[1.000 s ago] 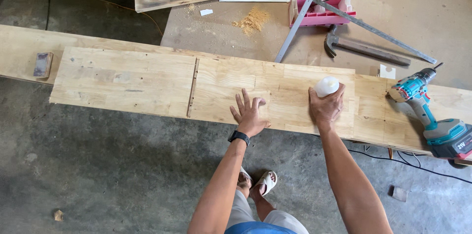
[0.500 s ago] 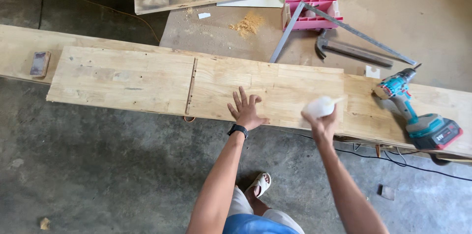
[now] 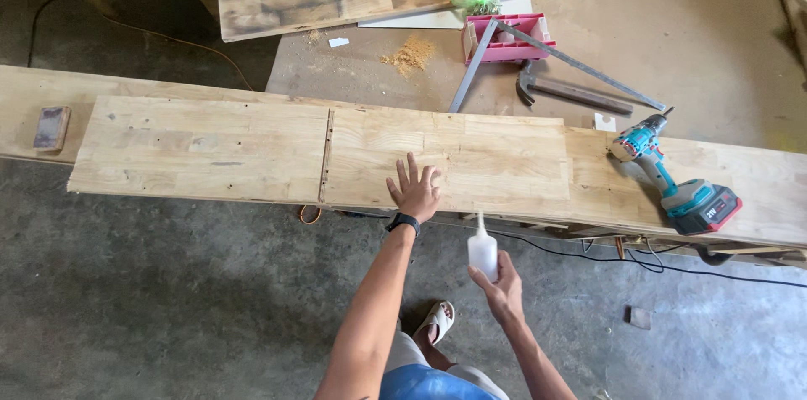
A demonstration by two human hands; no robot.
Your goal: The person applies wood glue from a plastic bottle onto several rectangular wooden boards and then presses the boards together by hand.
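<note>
The right hand (image 3: 503, 286) grips a small white glue bottle (image 3: 482, 252) upright, nozzle up, off the near edge of the board (image 3: 504, 160); it is best tipped only once above the wood. The left hand (image 3: 415, 190) lies flat near that edge, fingers spread. A drill (image 3: 677, 181) lies toward the right end.

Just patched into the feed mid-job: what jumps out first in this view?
The long pale wooden board spans the frame, with the left hand pressed flat on it near the middle. The right hand holds a small white squeeze bottle upright, off the board's near edge, above the concrete floor. At far right a teal and red cordless drill lies on the board, and behind it are a metal square and a pink box.
</note>
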